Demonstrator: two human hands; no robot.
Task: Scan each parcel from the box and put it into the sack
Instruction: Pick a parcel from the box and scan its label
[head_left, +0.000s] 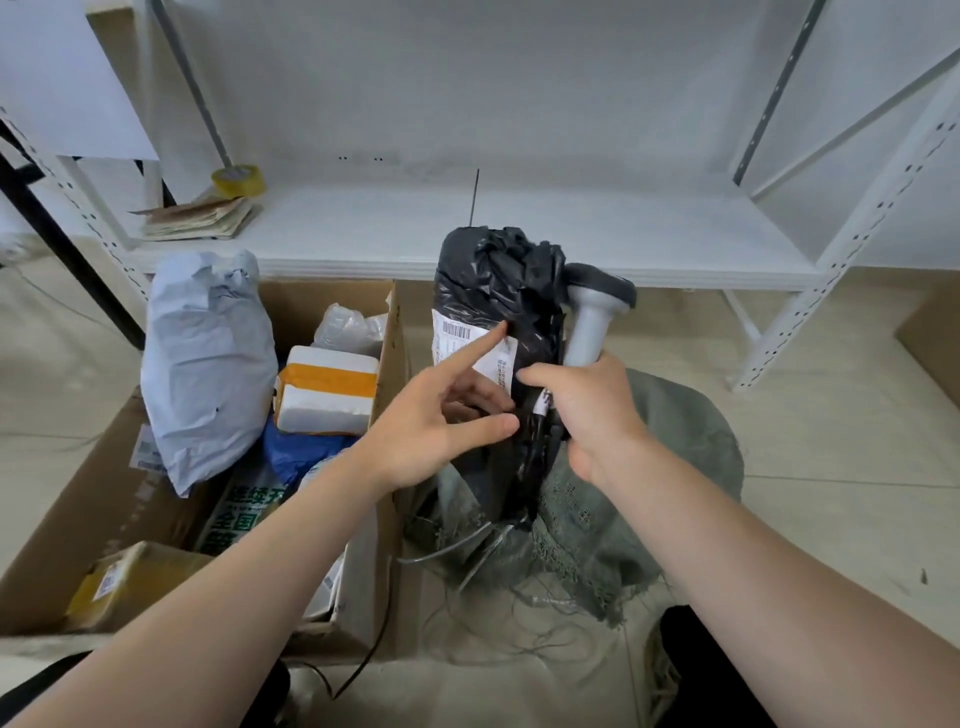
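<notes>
A black plastic-wrapped parcel (498, 280) stands upright in the mouth of the grey-green woven sack (675, 441). It carries a white barcode label (457, 332). My left hand (431, 421) reaches across from the box, and its straight index finger touches the label while the thumb lies against the parcel's side. My right hand (597, 410) grips the grey barcode scanner (592, 317) by its handle, head up, right beside the parcel. That hand's thumb presses on the wrap. The cardboard box (104, 499) at the left holds several more parcels.
In the box are a pale blue poly bag (208, 364), a white and orange parcel (327, 389), a blue one (296, 452) and a small yellow-brown carton (124, 582). A white metal shelf (519, 228) behind carries a tape roll (238, 181) and flat envelopes (202, 218). A cable (374, 644) trails on the floor.
</notes>
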